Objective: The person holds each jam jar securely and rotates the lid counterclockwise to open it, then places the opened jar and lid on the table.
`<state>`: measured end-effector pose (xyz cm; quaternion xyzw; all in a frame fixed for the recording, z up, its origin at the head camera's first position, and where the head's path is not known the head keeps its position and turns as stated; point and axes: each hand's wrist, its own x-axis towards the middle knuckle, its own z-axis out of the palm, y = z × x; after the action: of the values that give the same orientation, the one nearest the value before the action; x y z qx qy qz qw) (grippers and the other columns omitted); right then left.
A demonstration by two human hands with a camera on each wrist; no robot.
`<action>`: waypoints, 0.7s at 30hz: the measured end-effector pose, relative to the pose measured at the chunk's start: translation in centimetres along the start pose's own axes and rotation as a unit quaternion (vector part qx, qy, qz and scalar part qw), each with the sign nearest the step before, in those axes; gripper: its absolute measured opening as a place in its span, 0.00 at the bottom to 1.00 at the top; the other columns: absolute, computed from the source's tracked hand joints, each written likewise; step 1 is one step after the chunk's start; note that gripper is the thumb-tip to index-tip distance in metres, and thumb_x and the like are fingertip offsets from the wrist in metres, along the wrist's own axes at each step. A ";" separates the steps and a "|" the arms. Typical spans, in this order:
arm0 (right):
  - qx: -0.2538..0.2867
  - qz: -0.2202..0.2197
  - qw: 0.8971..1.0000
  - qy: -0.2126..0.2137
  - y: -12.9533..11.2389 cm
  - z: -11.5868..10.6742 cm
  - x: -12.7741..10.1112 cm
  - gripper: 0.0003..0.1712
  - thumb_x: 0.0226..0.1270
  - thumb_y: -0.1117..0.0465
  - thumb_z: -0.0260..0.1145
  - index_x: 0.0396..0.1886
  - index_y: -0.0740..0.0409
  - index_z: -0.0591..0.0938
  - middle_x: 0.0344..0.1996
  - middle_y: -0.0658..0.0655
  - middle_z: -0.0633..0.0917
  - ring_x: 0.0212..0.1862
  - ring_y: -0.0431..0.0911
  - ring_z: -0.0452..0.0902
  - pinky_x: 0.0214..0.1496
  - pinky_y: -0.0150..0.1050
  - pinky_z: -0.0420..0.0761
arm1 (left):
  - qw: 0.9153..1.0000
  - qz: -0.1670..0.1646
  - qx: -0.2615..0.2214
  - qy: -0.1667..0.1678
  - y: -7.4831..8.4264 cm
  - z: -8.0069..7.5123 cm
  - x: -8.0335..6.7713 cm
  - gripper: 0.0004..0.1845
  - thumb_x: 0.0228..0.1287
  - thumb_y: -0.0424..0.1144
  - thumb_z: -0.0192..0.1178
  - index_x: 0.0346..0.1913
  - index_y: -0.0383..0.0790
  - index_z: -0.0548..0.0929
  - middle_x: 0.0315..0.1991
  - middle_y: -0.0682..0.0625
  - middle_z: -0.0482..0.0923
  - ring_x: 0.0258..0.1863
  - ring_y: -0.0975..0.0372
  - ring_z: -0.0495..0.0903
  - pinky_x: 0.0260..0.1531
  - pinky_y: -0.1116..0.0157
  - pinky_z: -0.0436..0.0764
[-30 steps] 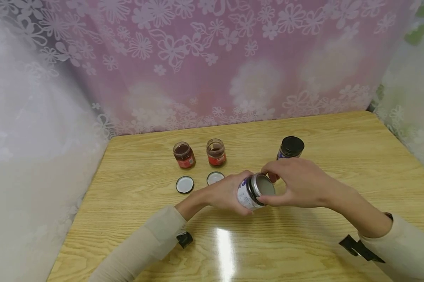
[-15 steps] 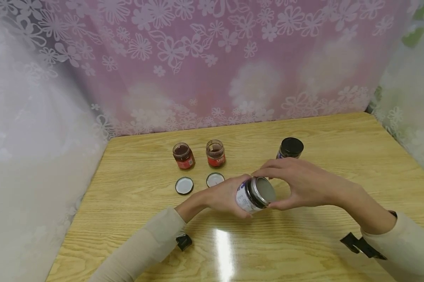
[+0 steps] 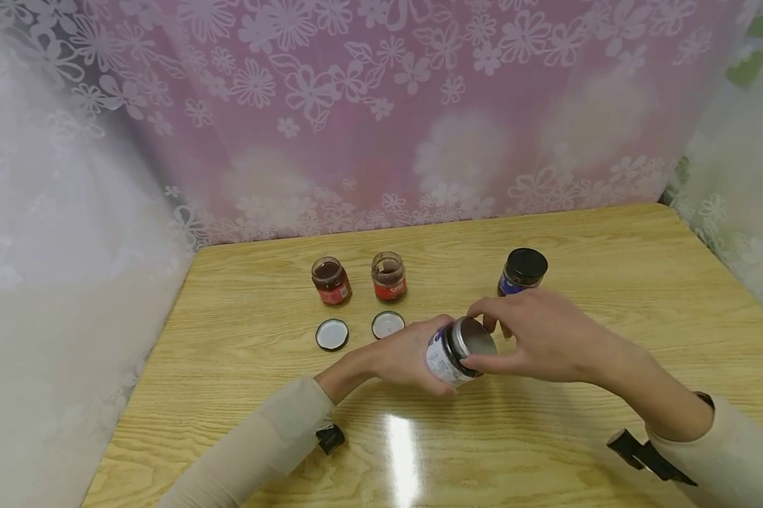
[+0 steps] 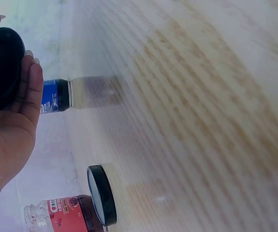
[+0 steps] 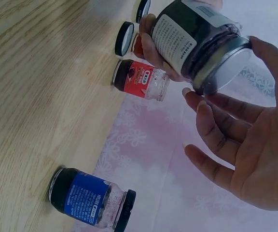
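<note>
In the head view, my left hand (image 3: 410,358) grips a dark glass jar (image 3: 443,360) round its white-labelled body. The jar is held above the table, tilted with its lidded end to the right. My right hand (image 3: 546,340) pinches the rim of the shiny lid (image 3: 477,339) between thumb and fingers. The right wrist view shows the lid (image 5: 221,63) sitting on the neck, thumb at one side and fingertips at the other. In the left wrist view, the jar's dark base (image 4: 3,70) faces the camera, fingers wrapped round the side.
Two uncapped red-labelled jars, one (image 3: 332,282) left of the other (image 3: 389,279), stand at the back of the wooden table (image 3: 242,310). In front lie two upturned lids, one left (image 3: 332,334) and one right (image 3: 388,324). A blue-labelled jar (image 3: 522,271) with a black lid stands right.
My right fingers opened a little around the lid half a second ago, then closed back on its rim. The left hand and jar stay almost in place.
</note>
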<state>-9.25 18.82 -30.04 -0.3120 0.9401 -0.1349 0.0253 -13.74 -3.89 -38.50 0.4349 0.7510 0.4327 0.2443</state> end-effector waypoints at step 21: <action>0.020 -0.152 0.988 0.028 1.1 0.1 -0.2 0.35 0.49 0.41 0.75 0.58 0.40 0.76 0.47 0.38 0.76 0.31 0.32 0.67 0.32 0.33 0.68 | 1.000 0.010 -0.008 -0.020 -0.4 0.3 0.0 0.38 0.42 0.40 0.76 0.56 0.45 0.67 0.42 0.56 0.75 0.39 0.68 0.78 0.40 0.71 0.78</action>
<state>-9.68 19.78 -30.44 -0.4470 0.8791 -0.1647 -0.0161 -13.69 -3.87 -39.01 0.4492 0.7380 0.4321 0.2585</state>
